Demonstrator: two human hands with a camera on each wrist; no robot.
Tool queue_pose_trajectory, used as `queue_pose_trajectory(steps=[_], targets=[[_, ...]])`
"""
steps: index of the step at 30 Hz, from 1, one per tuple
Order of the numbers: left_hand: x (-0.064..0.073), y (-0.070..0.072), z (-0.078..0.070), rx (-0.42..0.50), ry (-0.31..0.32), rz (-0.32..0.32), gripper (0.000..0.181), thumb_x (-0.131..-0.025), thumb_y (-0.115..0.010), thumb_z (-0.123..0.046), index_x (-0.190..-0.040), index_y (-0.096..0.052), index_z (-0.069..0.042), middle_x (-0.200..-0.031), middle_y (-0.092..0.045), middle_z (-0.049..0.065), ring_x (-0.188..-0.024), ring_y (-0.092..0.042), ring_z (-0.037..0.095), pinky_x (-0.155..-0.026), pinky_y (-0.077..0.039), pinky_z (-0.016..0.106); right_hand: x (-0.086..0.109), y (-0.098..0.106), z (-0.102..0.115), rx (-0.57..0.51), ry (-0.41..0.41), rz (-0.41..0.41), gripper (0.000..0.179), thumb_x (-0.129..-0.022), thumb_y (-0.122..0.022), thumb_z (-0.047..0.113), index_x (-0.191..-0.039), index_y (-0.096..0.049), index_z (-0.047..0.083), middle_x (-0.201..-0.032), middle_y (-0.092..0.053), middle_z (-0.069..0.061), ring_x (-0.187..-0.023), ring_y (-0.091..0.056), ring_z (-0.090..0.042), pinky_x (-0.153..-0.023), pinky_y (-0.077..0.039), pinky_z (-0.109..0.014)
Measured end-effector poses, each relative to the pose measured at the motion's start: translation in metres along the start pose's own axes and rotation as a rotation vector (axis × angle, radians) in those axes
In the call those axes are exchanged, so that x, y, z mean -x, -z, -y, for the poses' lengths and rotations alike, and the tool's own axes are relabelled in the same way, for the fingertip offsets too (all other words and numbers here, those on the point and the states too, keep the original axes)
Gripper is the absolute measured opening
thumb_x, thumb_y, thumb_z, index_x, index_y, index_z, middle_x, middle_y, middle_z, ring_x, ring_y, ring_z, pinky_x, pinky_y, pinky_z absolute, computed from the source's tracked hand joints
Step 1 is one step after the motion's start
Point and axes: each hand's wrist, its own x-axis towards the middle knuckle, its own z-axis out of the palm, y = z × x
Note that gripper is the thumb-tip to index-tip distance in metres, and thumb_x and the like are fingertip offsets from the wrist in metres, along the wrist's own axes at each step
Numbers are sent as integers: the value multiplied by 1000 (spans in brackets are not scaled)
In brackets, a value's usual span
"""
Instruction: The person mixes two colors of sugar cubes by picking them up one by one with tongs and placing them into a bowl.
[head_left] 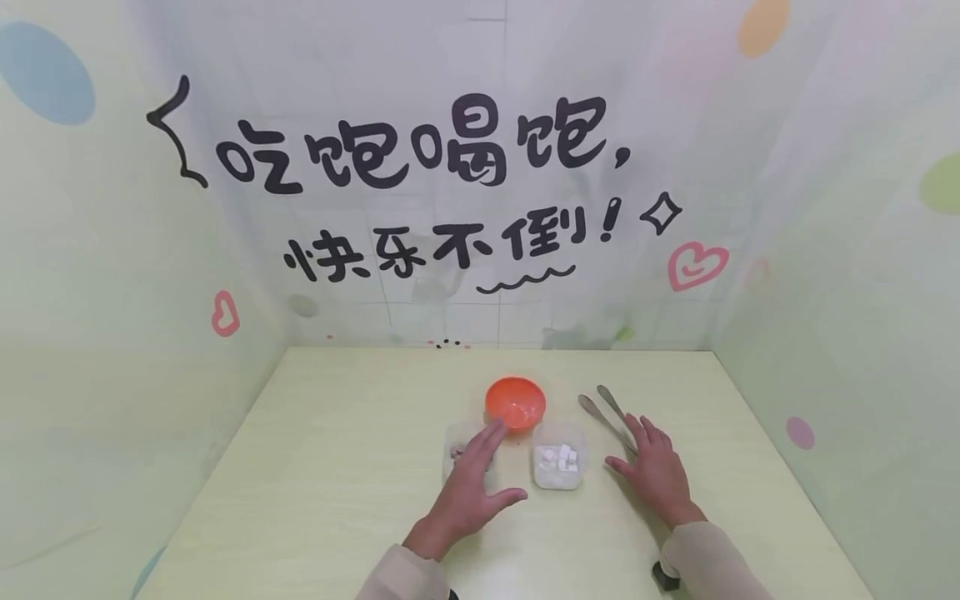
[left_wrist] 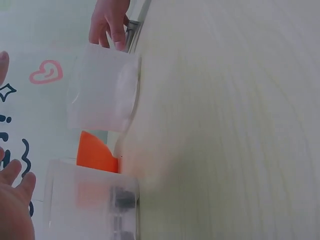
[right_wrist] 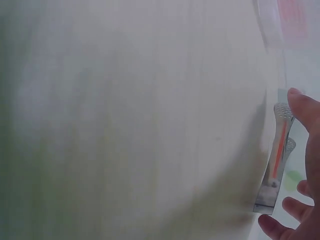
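My left hand (head_left: pixel 467 492) hovers over the left clear container (head_left: pixel 451 437), its fingers stretched forward and the thumb spread aside. Dark pieces in that container are partly hidden under the hand. The right clear container (head_left: pixel 558 482) holds several white cubes (head_left: pixel 564 457) and stands between the hands. On the right, metal tongs (head_left: pixel 602 417) lie on the table, their two arms pointing away from me. My right hand (head_left: pixel 656 471) is over their near part, fingers spread. In the right wrist view, thumb and fingertips are close about the tongs (right_wrist: pixel 276 155) without wrapping round them.
An orange bowl (head_left: pixel 516 396) stands behind the two containers. The pale table (head_left: pixel 315 467) is bounded by a printed back wall (head_left: pixel 420 317) and side walls. A dark band (head_left: pixel 664 577) sits at the right wrist.
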Motion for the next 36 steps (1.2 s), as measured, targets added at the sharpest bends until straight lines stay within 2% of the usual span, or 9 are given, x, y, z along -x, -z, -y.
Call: queue_pose_trajectory(steps=[2, 11, 18, 24, 28, 32, 36], targets=[[0, -5, 0, 3, -13, -14, 97, -75, -85, -31, -154, -29, -20, -156, -31, 2, -141, -31, 23, -109, -36, 49, 0, -1, -1, -11, -16, -2, 85, -78, -81, 36, -145, -39, 5, -143, -39, -29, -126, -39, -50, -90, -42, -68], [2, -22, -2, 1, -5, 20, 93, -75, -85, -31, -151, -34, -11, -156, -31, 2, -140, -33, 24, -110, -35, 45, 1, -1, -3, -27, -45, -8, 84, -79, -80, 33, -145, -38, 2, -137, -44, -29, -122, -42, -50, -93, -41, -66], [-2, -29, -7, 7, 24, 52, 96, -76, -85, -31, -153, -30, -17, -157, -28, -2, -141, -31, 22, -112, -33, 44, -1, 1, -3, -5, -85, 18, 83, -80, -80, 30, -144, -38, -2, -130, -50, -31, -115, -47, -49, -91, -42, -64], [-5, -34, -8, -17, -12, 49, 95, -77, -83, -30, -153, -28, -15, -156, -31, 6, -141, -31, 23, -111, -34, 44, -6, 0, -2, 10, -151, 67, 78, -81, -78, 31, -141, -41, -3, -124, -55, -30, -107, -51, -45, -86, -45, -59], [-2, -40, -9, -25, -1, 63, 96, -78, -82, -30, -154, -25, -16, -157, -30, 6, -140, -32, 24, -110, -35, 43, -8, -1, 0, 19, -198, 94, 76, -82, -77, 29, -141, -42, -3, -119, -56, -29, -103, -51, -42, -83, -46, -56], [-1, -44, -11, -18, -2, 62, 96, -79, -82, -29, -154, -25, -15, -157, -29, 4, -140, -33, 24, -110, -36, 42, -8, -2, 2, 27, -218, 96, 70, -85, -75, 28, -138, -45, -6, -116, -56, -28, -100, -52, -41, -81, -47, -54], [0, -48, -11, -16, -6, 57, 95, -78, -82, -29, -153, -26, -11, -156, -31, 8, -140, -33, 25, -110, -35, 42, -9, -4, 1, 42, -224, 91, 62, -86, -73, 29, -132, -52, -7, -112, -57, -26, -99, -53, -40, -78, -48, -53]])
